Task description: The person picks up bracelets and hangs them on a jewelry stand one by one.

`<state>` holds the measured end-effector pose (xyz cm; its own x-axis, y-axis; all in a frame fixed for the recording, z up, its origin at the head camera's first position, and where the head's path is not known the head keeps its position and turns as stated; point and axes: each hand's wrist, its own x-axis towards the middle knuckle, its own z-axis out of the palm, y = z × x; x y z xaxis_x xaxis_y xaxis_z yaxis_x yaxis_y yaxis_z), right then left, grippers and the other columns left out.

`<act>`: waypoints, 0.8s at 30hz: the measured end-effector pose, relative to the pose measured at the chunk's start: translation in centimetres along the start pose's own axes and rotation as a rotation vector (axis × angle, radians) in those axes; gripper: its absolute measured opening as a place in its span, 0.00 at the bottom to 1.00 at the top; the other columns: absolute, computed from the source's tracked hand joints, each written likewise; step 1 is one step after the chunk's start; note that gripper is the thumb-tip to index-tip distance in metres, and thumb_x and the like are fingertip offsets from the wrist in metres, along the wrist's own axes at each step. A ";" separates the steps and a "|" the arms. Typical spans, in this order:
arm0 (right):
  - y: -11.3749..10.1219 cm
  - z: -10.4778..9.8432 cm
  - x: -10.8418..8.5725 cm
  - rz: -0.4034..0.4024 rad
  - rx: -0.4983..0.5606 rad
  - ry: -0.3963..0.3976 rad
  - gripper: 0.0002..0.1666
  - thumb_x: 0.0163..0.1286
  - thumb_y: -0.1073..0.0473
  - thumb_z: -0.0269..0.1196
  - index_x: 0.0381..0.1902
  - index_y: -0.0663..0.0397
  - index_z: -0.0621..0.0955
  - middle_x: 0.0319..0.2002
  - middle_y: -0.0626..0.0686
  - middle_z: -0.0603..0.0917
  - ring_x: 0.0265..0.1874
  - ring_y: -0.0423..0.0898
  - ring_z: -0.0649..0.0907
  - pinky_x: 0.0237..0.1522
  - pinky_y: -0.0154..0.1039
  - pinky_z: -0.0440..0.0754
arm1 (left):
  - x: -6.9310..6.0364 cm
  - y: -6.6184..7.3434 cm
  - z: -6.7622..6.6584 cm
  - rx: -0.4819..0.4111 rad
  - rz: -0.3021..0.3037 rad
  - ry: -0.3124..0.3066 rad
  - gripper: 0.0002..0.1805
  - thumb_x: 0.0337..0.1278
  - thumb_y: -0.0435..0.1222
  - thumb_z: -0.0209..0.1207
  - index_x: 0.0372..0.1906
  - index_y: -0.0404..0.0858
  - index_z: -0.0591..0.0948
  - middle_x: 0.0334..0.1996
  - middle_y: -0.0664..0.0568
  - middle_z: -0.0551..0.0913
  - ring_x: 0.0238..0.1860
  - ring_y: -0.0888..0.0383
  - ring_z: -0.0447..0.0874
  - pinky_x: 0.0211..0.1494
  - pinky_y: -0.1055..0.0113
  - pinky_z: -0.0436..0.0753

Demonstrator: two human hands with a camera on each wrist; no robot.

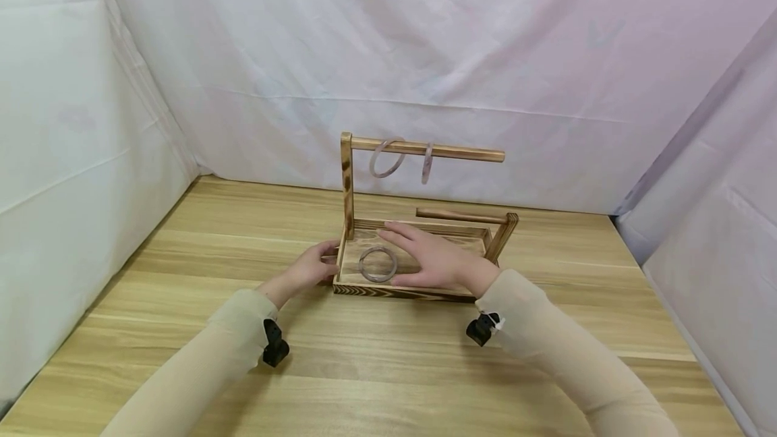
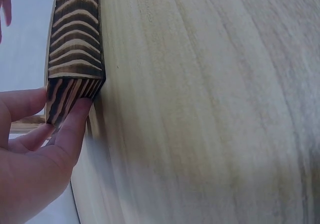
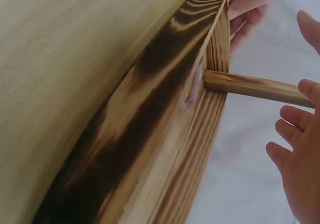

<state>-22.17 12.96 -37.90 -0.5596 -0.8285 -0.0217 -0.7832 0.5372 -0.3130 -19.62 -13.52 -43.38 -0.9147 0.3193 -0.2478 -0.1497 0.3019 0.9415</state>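
Observation:
A wooden bangle stand has a shallow tray base [image 1: 400,291], a tall left post [image 1: 347,181] and a short right post [image 1: 502,238]. Two pale bangles hang from its upper bar [image 1: 464,152]: one at the left [image 1: 373,163], one further right [image 1: 427,166]. A third, greyish bangle [image 1: 361,264] lies flat in the tray. At the tray's left end, my left hand [image 1: 312,265] holds the end wall [image 2: 70,94] between thumb and fingers. My right hand [image 1: 440,261], fingers spread, hovers above the tray, right of the lying bangle, holding nothing.
The lower bar [image 1: 458,215] points left from the short post, behind my right hand. Under the stand is a wood-grain table [image 1: 364,369]. White cloth [image 1: 425,39] hangs behind and along both sides.

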 end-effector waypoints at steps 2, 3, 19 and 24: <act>0.1 0.2 0.3 0.004 0.003 0.001 0.51 0.61 0.36 0.59 0.74 0.46 0.51 0.73 0.58 0.52 0.71 0.56 0.58 0.69 0.54 0.63 | 0.0 0.0 -0.1 -0.017 -0.004 -0.003 0.34 0.59 0.21 0.46 0.69 0.22 0.49 0.64 0.25 0.60 0.65 0.33 0.62 0.63 0.51 0.75; 0.2 0.2 0.4 0.011 0.007 0.000 0.51 0.61 0.36 0.59 0.74 0.45 0.51 0.73 0.58 0.52 0.71 0.56 0.58 0.69 0.54 0.63 | 0.0 0.0 -0.1 -0.023 -0.007 -0.003 0.34 0.59 0.21 0.46 0.70 0.22 0.49 0.64 0.25 0.59 0.65 0.33 0.62 0.63 0.51 0.75; 1.1 2.2 2.6 0.124 0.054 -0.051 0.50 0.61 0.39 0.61 0.74 0.42 0.51 0.74 0.55 0.50 0.70 0.55 0.60 0.68 0.52 0.66 | 0.0 -0.2 -0.4 -0.088 -0.011 -0.025 0.34 0.60 0.21 0.47 0.70 0.23 0.49 0.65 0.25 0.58 0.66 0.33 0.61 0.63 0.50 0.74; 1.2 2.6 3.1 0.159 0.078 -0.073 0.51 0.60 0.40 0.62 0.74 0.42 0.51 0.74 0.55 0.51 0.70 0.56 0.60 0.67 0.54 0.66 | 0.0 -0.3 -0.5 -0.095 -0.009 -0.022 0.34 0.59 0.21 0.47 0.70 0.23 0.50 0.65 0.25 0.58 0.65 0.33 0.62 0.62 0.51 0.75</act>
<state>-24.13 10.63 -40.84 -0.6514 -0.7447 -0.1450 -0.6612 0.6509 -0.3729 -19.73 -14.07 -43.56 -0.9047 0.3370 -0.2606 -0.1940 0.2186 0.9563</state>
